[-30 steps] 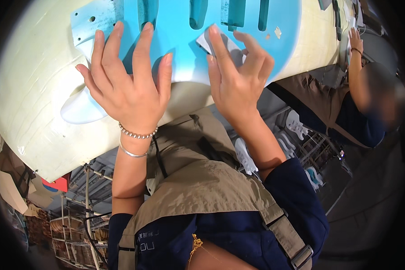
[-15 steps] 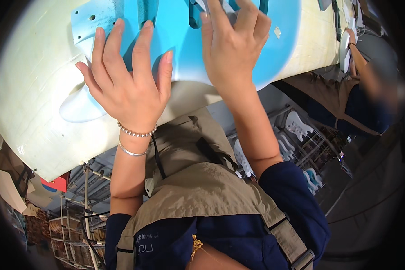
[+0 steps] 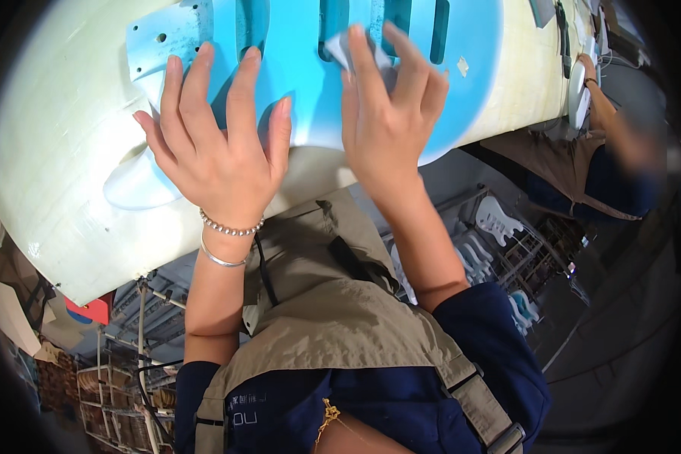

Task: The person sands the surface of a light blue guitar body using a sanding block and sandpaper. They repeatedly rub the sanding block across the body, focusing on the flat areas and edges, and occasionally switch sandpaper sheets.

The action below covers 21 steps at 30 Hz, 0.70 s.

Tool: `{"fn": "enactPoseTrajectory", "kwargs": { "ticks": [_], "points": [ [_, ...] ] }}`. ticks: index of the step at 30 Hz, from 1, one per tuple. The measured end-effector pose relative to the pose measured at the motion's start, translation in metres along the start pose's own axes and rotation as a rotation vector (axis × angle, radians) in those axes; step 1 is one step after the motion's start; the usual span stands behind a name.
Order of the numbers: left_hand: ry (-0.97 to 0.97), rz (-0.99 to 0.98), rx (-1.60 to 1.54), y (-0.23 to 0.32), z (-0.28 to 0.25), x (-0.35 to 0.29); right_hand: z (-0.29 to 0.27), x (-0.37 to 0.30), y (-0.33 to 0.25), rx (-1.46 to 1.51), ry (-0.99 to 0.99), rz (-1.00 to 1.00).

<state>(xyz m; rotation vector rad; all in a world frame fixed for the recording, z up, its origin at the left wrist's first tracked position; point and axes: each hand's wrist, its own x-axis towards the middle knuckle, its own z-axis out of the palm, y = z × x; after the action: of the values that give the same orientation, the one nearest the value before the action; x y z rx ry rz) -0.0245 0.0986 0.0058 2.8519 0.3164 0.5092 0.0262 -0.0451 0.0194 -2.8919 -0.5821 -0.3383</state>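
Observation:
A light-blue electric guitar body (image 3: 303, 91) with whitish edges lies flat before me, its cut-out slots and drilled neck pocket facing up; its far part is cut off by the upper edge. My left hand (image 3: 216, 163) rests on the left side of the body, fingers spread, with nothing in it. Under the bent fingers of my right hand (image 3: 390, 129) is a small grey sheet, apparently sandpaper (image 3: 340, 48), pressed on the body beside the slots. The hand hides much of the sheet, and its fingertips are slightly blurred.
The guitar body lies on a cream-coloured, worn table (image 3: 60, 151). Beyond its right end another person (image 3: 590, 166) holds a white piece. White guitar bodies (image 3: 495, 219) hang on a rack at the lower right. A metal-framed rack (image 3: 117, 390) stands lower left, near a red object (image 3: 94, 309).
My right hand has drawn the grey sandpaper a little toward me over the guitar body. My left hand keeps its place on the body. The whole view has shifted slightly.

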Motion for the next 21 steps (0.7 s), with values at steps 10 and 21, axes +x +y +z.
{"fn": "enactPoseTrajectory", "kwargs": {
  "ticks": [10, 21],
  "points": [
    [-0.023, 0.006, 0.025, -0.001, -0.003, 0.000, 0.004, 0.005, -0.002, -0.011, 0.031, -0.015],
    [-0.010, 0.005, 0.028, 0.001, -0.002, -0.003, 0.019, 0.016, 0.007, -0.102, 0.154, -0.100]
  ]
}}
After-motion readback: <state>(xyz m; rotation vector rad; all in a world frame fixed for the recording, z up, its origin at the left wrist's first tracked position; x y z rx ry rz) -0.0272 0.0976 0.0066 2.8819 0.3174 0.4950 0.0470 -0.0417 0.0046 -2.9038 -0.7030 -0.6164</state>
